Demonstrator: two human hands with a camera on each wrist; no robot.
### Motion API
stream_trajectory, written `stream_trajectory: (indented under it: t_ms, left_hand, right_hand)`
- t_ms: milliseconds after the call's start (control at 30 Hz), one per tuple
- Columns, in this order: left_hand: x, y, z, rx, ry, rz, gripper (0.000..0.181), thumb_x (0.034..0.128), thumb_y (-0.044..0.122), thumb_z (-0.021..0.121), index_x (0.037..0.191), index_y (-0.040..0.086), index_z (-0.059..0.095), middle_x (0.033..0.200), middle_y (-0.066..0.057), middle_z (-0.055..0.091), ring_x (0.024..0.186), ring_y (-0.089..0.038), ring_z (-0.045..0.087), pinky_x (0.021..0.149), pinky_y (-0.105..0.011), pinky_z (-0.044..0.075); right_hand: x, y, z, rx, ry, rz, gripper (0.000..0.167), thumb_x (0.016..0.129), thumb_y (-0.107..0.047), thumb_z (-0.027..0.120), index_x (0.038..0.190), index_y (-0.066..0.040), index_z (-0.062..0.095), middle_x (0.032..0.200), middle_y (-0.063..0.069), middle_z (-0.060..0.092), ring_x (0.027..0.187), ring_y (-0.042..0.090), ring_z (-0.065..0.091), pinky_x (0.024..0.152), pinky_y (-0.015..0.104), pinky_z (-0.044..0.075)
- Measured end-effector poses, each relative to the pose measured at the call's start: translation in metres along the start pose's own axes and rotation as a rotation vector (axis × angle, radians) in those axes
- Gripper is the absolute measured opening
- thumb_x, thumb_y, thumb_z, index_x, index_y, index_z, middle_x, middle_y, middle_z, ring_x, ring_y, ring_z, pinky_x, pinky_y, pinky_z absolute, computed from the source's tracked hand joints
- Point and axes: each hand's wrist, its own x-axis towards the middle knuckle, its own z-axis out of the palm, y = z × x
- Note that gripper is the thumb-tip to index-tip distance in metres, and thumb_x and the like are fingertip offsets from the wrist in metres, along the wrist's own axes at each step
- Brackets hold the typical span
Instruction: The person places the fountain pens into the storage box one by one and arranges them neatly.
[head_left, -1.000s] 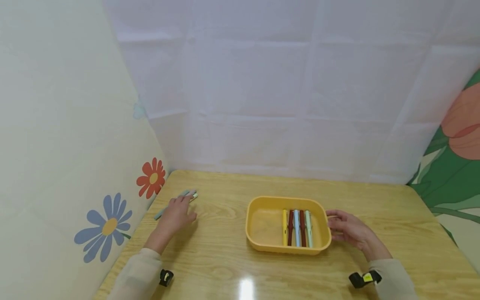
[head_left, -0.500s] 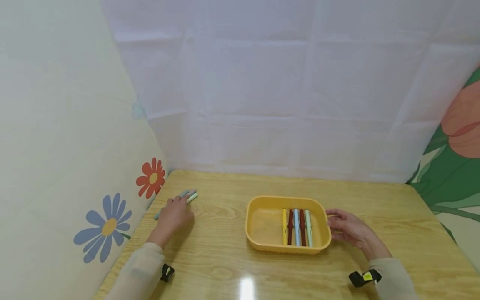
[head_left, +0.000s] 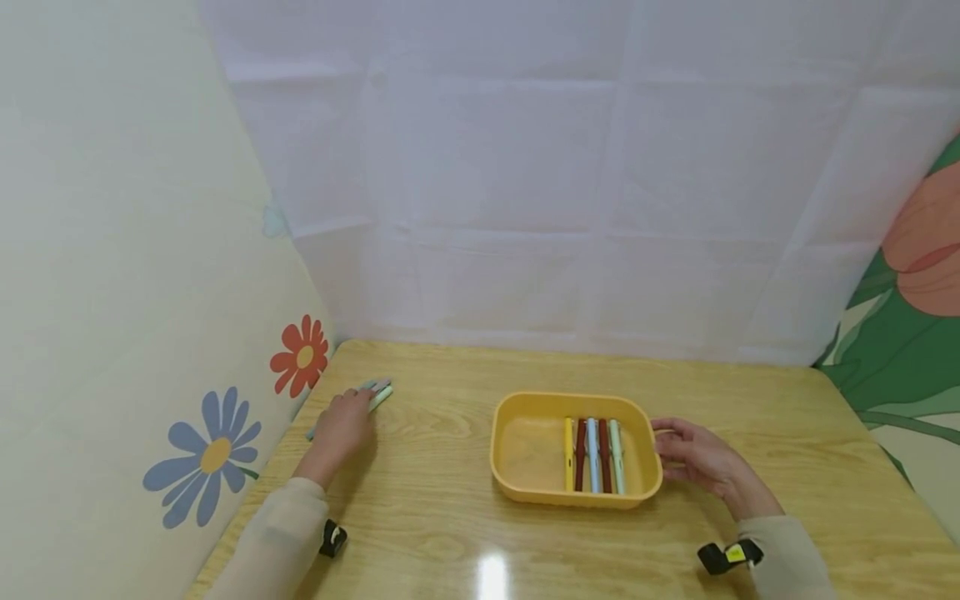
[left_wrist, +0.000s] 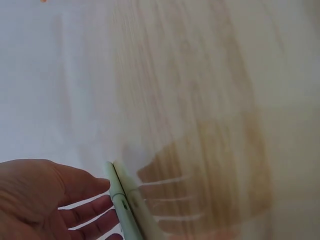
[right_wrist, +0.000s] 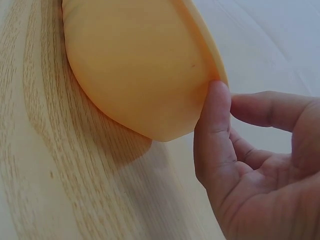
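Observation:
At the table's far left, my left hand (head_left: pixel 343 429) bends over a few pens and pinches a light green pen (head_left: pixel 381 397). In the left wrist view, thumb and fingers meet that light green pen (left_wrist: pixel 121 200), which lies close above its reflection. Greyish-teal pens (head_left: pixel 369 385) lie beside it, partly covered by the hand. My right hand (head_left: pixel 701 462) holds the right end of a yellow tray (head_left: pixel 573 499). The right wrist view has its fingertips on the rim of the yellow tray (right_wrist: pixel 140 70). The tray's right half holds a row of several pens (head_left: pixel 594 456).
The glossy wooden table (head_left: pixel 442 467) meets a white cloth backdrop (head_left: pixel 487 208). On the left rises a panel with printed flowers (head_left: pixel 214 456). Another printed panel (head_left: pixel 915 350) borders the right side. Black straps (head_left: pixel 726 558) sit at both wrists.
My left hand slides slightly left and its thumb draws in, uncovering more of the light green pen. The right hand and the tray stay where they were.

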Motion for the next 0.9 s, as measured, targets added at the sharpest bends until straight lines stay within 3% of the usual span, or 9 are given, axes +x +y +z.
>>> stream_trajectory:
  t_ms: [267, 667, 900]
  left_hand:
    - [0.008, -0.004, 0.001, -0.047, -0.045, -0.051, 0.035, 0.0956, -0.004, 0.051, 0.130, -0.007, 0.058, 0.117, -0.027, 0.057, 0.104, -0.045, 0.058, 0.083, -0.060, 0.054]
    - [0.012, -0.011, 0.004, -0.070, -0.049, -0.048, 0.037, 0.0873, -0.003, 0.060, 0.124, -0.006, 0.058, 0.103, -0.024, 0.062, 0.088, -0.036, 0.060, 0.076, -0.053, 0.053]
    - [0.010, -0.008, 0.000, -0.185, -0.080, -0.095, 0.043, 0.0920, 0.006, 0.060, 0.133, -0.007, 0.055, 0.110, -0.024, 0.066, 0.082, -0.030, 0.058, 0.066, -0.040, 0.051]
  right_hand:
    - [0.000, -0.001, -0.002, -0.009, 0.011, 0.011, 0.053, 0.102, -0.010, 0.060, 0.145, 0.008, 0.035, 0.110, 0.002, 0.064, 0.097, 0.016, 0.067, 0.080, 0.034, 0.062]
    - [-0.001, 0.001, -0.001, -0.007, 0.021, 0.030, 0.050, 0.102, -0.012, 0.061, 0.143, 0.006, 0.038, 0.110, 0.003, 0.064, 0.096, 0.017, 0.067, 0.080, 0.035, 0.062]
    - [-0.004, 0.002, -0.001, 0.006, -0.002, 0.018, 0.047, 0.102, -0.010, 0.060, 0.141, 0.004, 0.040, 0.110, 0.002, 0.064, 0.095, 0.016, 0.067, 0.079, 0.033, 0.062]
